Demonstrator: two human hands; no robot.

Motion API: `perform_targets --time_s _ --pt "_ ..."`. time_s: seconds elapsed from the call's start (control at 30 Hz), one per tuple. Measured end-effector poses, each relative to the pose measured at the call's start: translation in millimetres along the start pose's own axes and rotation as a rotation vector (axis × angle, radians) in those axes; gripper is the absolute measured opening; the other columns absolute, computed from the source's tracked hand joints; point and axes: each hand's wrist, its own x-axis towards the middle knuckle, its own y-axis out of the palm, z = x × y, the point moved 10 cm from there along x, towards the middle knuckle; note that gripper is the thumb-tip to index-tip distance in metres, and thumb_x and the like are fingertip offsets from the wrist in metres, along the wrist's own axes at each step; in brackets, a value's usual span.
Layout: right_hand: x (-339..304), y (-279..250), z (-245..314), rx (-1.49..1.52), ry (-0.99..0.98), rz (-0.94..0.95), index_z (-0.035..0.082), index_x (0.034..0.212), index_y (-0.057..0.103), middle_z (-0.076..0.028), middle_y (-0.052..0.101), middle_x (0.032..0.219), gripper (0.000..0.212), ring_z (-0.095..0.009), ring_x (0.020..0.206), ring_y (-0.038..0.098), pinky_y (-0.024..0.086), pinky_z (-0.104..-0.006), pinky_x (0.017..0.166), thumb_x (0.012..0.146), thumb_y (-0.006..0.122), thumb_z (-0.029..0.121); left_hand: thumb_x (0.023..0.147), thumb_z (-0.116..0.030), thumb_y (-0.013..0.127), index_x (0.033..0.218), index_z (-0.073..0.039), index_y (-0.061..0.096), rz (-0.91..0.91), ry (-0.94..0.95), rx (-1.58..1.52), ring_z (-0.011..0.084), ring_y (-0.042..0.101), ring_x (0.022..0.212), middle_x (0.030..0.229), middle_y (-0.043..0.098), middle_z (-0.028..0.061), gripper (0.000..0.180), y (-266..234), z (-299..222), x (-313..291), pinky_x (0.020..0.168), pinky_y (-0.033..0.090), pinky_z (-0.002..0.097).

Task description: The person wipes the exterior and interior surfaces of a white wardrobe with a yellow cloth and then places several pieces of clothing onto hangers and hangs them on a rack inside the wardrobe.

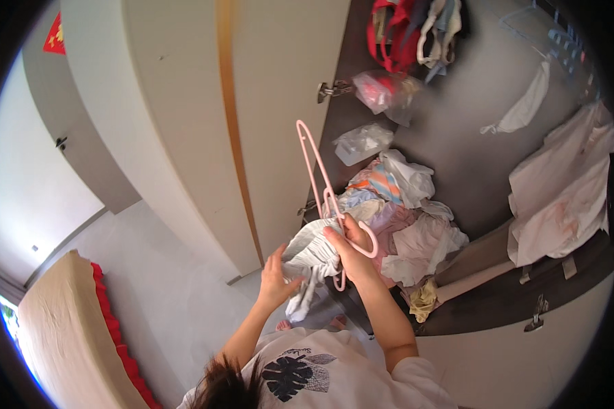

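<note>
My right hand is closed around a pink plastic hanger and the upper edge of a white garment. The hanger is tilted, one arm pointing up and its hook beside my right wrist. Gathered folds mark the garment's top, and its lower part hangs loose between my hands. My left hand is at the garment's left edge, fingers apart and thumb toward the cloth. What kind of garment it is, I cannot make out.
A heap of clothes lies in the open wardrobe, with plastic bags behind it. Red and pale straps hang above. At right a pale pink garment drapes over the wardrobe's edge. An open door panel stands left; a bed is lower left.
</note>
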Motion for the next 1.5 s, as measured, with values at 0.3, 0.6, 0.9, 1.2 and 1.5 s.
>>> perform_targets --time_s 0.3,0.6,0.9,1.2,1.5 --pt "-5.3 -71.6 13.6 0.155 -0.18 -0.179 0.006 0.102 0.058 0.006 0.053 0.084 0.015 -0.002 0.075 0.047 0.037 -0.0188 0.067 0.089 0.064 0.01 0.069 -0.011 0.08 0.093 -0.002 0.066 0.07 -0.307 -0.245 0.0162 0.06 0.072 0.079 0.064 0.006 0.029 4.0 82.1 14.0 0.065 0.047 0.0296" --pt "-24.4 -154.7 8.8 0.269 -0.122 -0.365 0.006 0.107 0.058 0.003 0.059 0.093 0.021 -0.005 0.086 0.054 0.043 -0.0222 0.073 0.088 0.065 0.013 0.08 -0.003 0.071 0.092 -0.005 0.055 -0.079 -0.183 -0.584 0.0065 0.048 0.065 0.072 0.054 -0.003 0.02 -35.7 -11.4 91.8 0.058 0.04 0.0225" --pt "-31.1 -131.8 18.2 0.031 -0.044 -0.019 0.004 0.118 0.054 0.0 0.061 0.102 0.04 -0.007 0.089 0.057 0.045 -0.0223 0.078 0.081 0.07 0.007 0.081 -0.002 0.069 0.091 -0.003 0.052 -0.075 0.145 -0.327 0.011 0.049 0.073 0.079 0.054 0.0022 0.02 -82.3 -99.8 142.2 0.068 0.044 0.025" --pt "-31.7 -148.4 23.2 -0.039 0.035 0.048 0.003 0.113 0.055 0.0 0.059 0.1 0.033 -0.007 0.092 0.054 0.045 -0.0234 0.082 0.083 0.069 0.006 0.085 -0.008 0.069 0.092 -0.006 0.049 0.053 0.165 -0.119 0.0067 0.04 0.055 0.061 0.046 0.0007 0.021 -110.2 -119.9 125.0 0.05 0.035 0.024" --pt "6.9 -129.6 60.0 -0.641 -0.304 -0.104 0.0 0.098 0.056 0.0 0.06 0.087 0.026 -0.009 0.074 0.053 0.044 -0.0257 0.065 0.079 0.072 0.01 0.083 -0.012 0.069 0.095 -0.003 0.051 -0.053 0.102 0.015 0.0217 0.055 0.059 0.067 0.057 0.0133 0.024 -114.5 -93.3 152.9 0.058 0.045 0.035"
